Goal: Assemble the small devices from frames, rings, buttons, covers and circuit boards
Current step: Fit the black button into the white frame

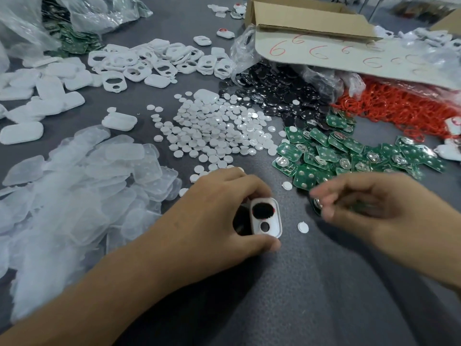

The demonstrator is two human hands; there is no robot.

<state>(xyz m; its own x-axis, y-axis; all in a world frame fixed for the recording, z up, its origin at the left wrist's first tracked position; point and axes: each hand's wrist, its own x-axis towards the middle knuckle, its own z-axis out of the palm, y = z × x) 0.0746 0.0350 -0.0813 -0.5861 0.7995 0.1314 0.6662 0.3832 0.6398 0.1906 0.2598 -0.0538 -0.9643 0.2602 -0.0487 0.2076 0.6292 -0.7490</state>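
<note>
Gripping a frame [265, 218] in my left hand [219, 216], fingers curled; right of it, my right hand [374, 203] (blurred) pinches a circuit board [317, 206].

Cardboard box [299, 13], plastic bags [25, 26], grey table [324, 283]

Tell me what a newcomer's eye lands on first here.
The heap of thin bright red rings at far right, beside the scattered green circuit boards. Dead centre, the spread of small white round buttons. Nearest, the left hand grips a white plastic frame with two openings; the right hand is blurred.
</note>
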